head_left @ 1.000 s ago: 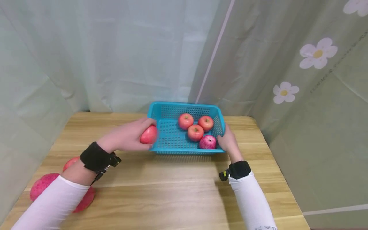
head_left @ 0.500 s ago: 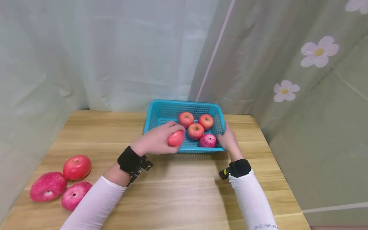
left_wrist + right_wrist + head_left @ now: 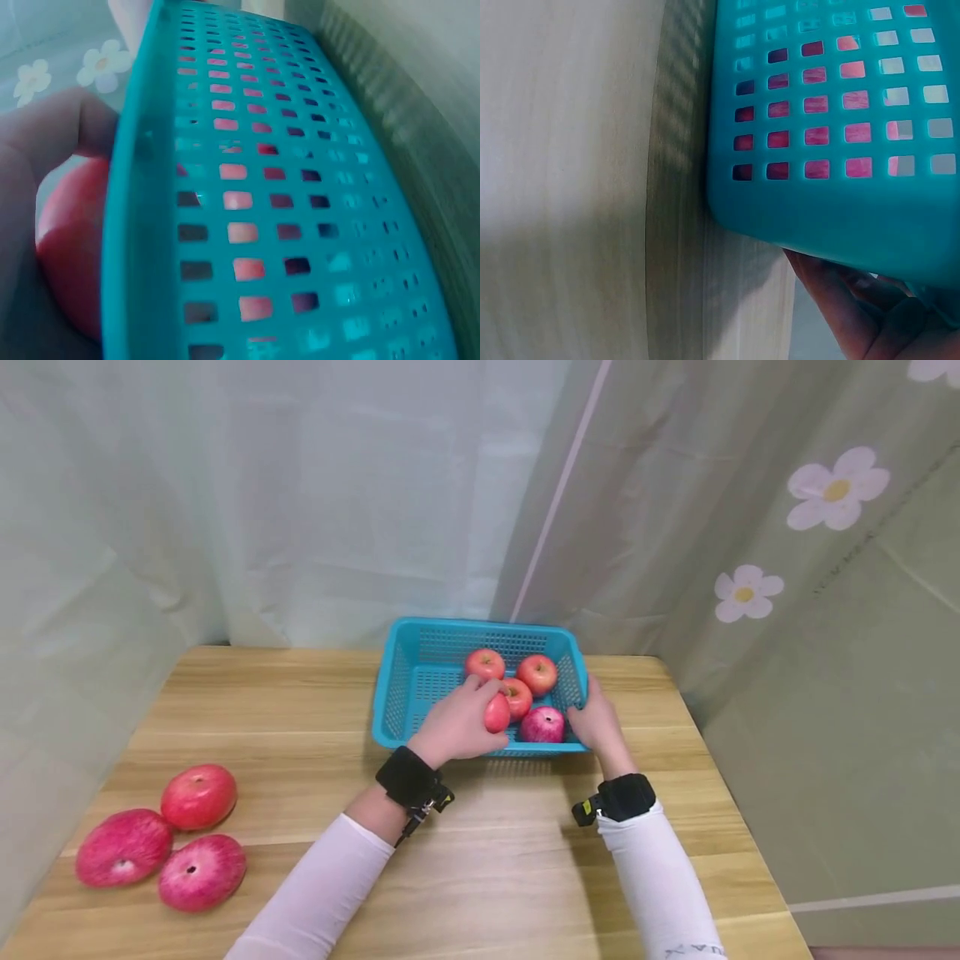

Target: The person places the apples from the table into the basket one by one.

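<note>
In the head view my left hand (image 3: pixel 459 720) grips a red apple (image 3: pixel 497 713) over the front part of a blue plastic basket (image 3: pixel 384 710). The same apple (image 3: pixel 75 240) shows behind the basket's rim in the left wrist view, with the thumb alongside. My right hand (image 3: pixel 596 724) holds the basket's right end, its thumb over the rim; in the right wrist view its fingers (image 3: pixel 840 307) lie against the outside wall. Inside the basket sit several fruits: a back apple (image 3: pixel 484 665), a right apple (image 3: pixel 537 674), a middle apple (image 3: pixel 519 697) partly hidden by my left hand, and a darker magenta fruit (image 3: pixel 542 725).
At the table's left lie a red apple-like fruit (image 3: pixel 198 797) and two magenta fruits, one at the far left (image 3: pixel 123 848) and one nearer (image 3: pixel 202 872). The wooden table (image 3: pixel 480 877) meets a pale curtain (image 3: pixel 360 510) behind the basket.
My left hand has carried the apple rightward from the basket's left edge to beside the other fruits. The right hand stays on the basket's end.
</note>
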### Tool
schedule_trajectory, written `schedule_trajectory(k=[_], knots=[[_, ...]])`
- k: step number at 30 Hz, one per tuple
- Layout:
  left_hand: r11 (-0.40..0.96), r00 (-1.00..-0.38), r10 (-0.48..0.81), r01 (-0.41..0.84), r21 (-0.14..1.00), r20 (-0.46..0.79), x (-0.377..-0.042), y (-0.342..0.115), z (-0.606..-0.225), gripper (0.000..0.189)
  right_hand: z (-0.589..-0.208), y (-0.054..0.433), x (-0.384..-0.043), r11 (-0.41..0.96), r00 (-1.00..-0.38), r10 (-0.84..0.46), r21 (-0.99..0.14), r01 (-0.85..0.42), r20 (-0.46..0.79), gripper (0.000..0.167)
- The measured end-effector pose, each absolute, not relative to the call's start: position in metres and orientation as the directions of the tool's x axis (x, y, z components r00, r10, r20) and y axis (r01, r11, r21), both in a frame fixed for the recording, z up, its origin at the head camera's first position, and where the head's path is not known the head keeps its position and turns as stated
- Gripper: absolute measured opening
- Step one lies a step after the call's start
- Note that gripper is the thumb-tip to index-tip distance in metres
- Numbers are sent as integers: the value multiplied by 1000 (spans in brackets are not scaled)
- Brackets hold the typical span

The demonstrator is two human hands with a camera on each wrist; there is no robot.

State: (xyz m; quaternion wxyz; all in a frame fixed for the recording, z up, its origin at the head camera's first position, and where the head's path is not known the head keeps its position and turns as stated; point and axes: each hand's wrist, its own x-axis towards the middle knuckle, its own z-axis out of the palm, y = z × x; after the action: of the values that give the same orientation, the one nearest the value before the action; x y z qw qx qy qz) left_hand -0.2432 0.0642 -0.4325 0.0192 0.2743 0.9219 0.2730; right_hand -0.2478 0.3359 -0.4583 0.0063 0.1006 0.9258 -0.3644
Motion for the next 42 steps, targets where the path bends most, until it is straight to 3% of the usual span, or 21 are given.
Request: schedule_trajectory(k=[6,17,33,42], knots=[[749,-884,462,429,505,67,-242,74,-436,82,-458,334,-245,708,-979,188,-679,194,-84,76],[783,-906,424,363,504,-6,-241,82,-448,73,-458,326,-243,705,-979,187,-683,190,-79,76],[751,-858,513,429,502,-34,-242,81,-455,57,-460,327,-241,721,-978,192,-663,201,-87,76],[748,-853,516,405,526,-77,-241,80,-456,54,-459,327,-240,719,-976,194,-664,208,-95,77]])
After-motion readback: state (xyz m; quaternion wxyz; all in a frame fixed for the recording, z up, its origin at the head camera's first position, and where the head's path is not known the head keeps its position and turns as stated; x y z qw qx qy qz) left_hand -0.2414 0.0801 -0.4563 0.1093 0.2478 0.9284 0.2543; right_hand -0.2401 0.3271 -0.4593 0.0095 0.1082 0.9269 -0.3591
